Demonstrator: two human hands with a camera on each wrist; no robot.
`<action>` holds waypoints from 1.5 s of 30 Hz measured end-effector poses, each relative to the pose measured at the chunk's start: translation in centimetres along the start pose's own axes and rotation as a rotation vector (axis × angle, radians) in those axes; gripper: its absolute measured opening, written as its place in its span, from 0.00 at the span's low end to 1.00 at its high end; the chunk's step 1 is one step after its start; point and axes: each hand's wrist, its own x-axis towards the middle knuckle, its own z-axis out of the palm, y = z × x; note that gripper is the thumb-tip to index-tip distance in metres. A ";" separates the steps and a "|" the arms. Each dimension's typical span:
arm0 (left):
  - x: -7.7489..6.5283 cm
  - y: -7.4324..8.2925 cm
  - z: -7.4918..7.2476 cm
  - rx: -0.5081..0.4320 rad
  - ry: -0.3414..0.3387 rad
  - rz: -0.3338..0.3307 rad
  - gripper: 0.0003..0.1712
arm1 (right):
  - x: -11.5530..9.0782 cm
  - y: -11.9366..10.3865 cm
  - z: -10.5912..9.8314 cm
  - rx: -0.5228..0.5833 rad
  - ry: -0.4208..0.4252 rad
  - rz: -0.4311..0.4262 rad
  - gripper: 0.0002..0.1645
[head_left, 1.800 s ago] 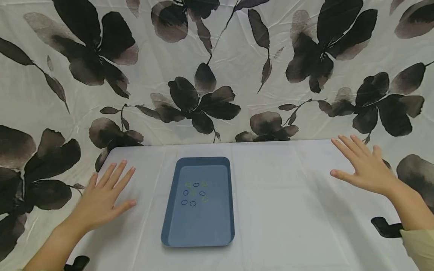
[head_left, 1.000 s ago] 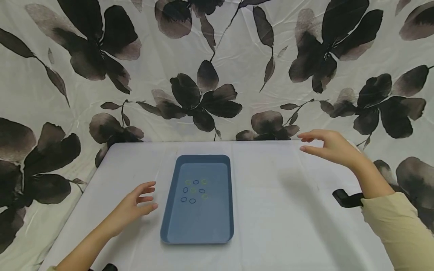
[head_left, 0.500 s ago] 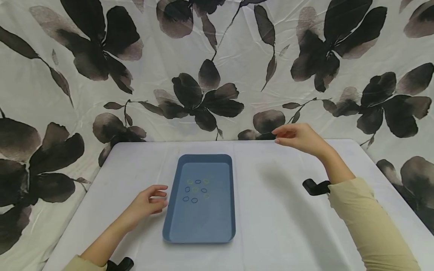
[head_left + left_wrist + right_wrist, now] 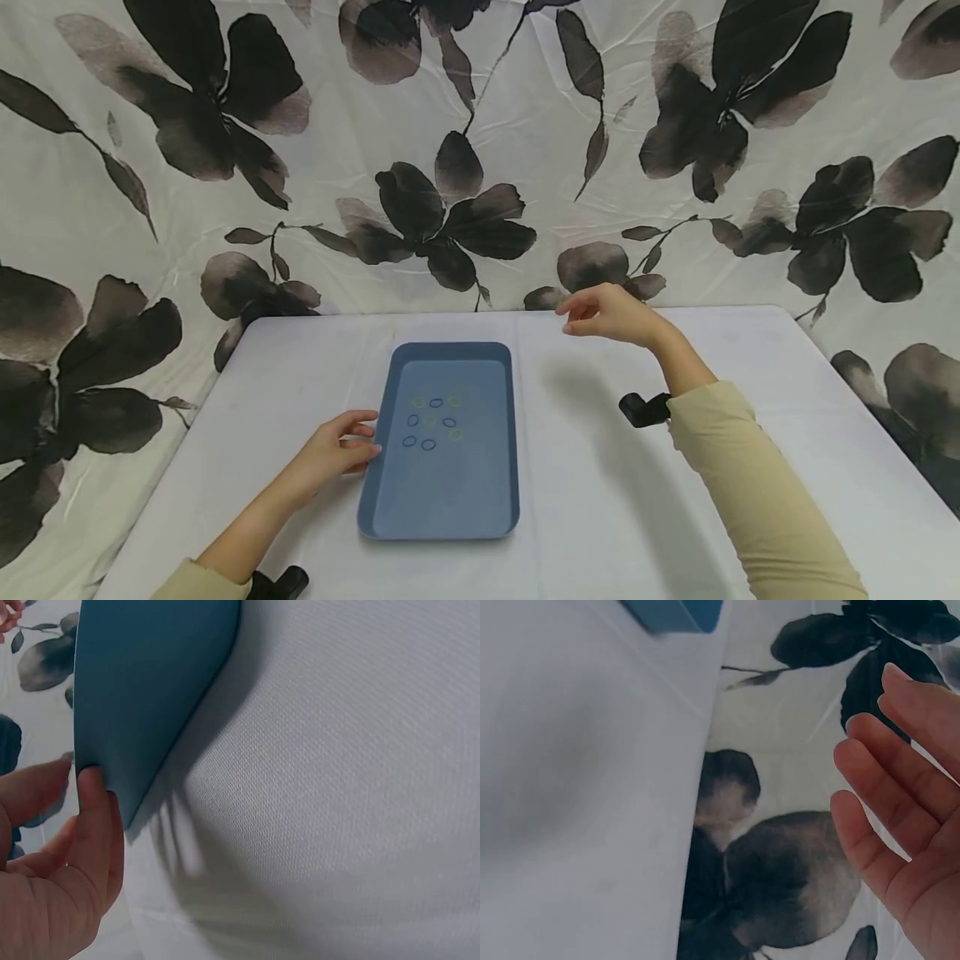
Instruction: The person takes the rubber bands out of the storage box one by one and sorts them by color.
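A blue rectangular tray (image 4: 442, 500) lies on the white-covered table. On its upper part are several small thin rings, dark blue ones (image 4: 428, 450) and pale yellow-green ones (image 4: 455, 440), not in line. My left hand (image 4: 330, 454) is at the tray's left edge. In the left wrist view, its fingertips (image 4: 91, 780) touch the outside of the tray wall (image 4: 150, 667), while the thumb is just across the rim with a slight gap. My right hand (image 4: 611, 315) hovers beyond the tray's upper right corner, loosely bent and holding nothing; its fingers (image 4: 874, 780) are apart in the right wrist view.
A white cloth covers the table (image 4: 585, 517). Behind it hangs a pale curtain (image 4: 315, 142) with dark flowers. Black wrist mounts (image 4: 645, 410) sit on both wrists, by the beige sleeves (image 4: 750, 483).
Both hands were spread wide at the sides. The left has moved right to the tray's edge, and the right has moved left toward the tray. The tray and rings look unmoved.
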 end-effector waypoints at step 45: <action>1.2 -0.6 -0.4 -0.181 0.022 -0.072 0.36 | 7.1 -4.3 15.1 0.118 -0.141 0.311 0.12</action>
